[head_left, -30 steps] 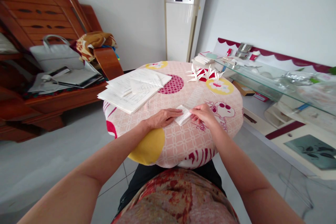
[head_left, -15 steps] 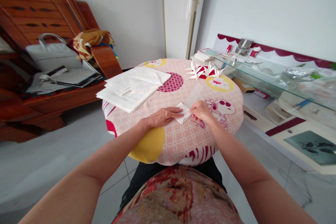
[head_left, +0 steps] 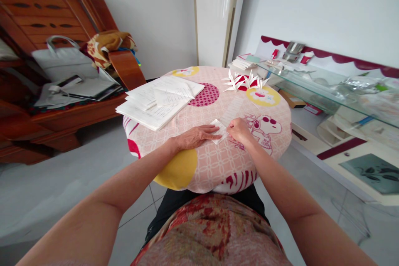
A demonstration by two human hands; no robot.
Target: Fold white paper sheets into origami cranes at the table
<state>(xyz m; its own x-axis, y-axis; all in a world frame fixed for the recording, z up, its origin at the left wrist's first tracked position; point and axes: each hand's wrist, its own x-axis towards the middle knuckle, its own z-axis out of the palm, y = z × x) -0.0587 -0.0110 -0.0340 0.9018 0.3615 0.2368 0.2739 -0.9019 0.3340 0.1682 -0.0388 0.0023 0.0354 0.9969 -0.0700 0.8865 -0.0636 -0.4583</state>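
A small folded piece of white paper lies on the round table with a pink patterned cloth. My left hand rests flat on the cloth with its fingers stretched out onto the paper's left side. My right hand is curled, its fingertips pressing on the paper's right edge. A longer strip of paper lies just beyond the folded piece.
A stack of printed sheets covers the table's left side. Several white paper cranes stand at its far edge. A wooden bench with a grey bag stands left, a glass shelf unit right, a white appliance behind.
The folded paper looks smaller and more angled now. My right hand has drawn slightly closer to the left along the paper. The camera view has shifted a little.
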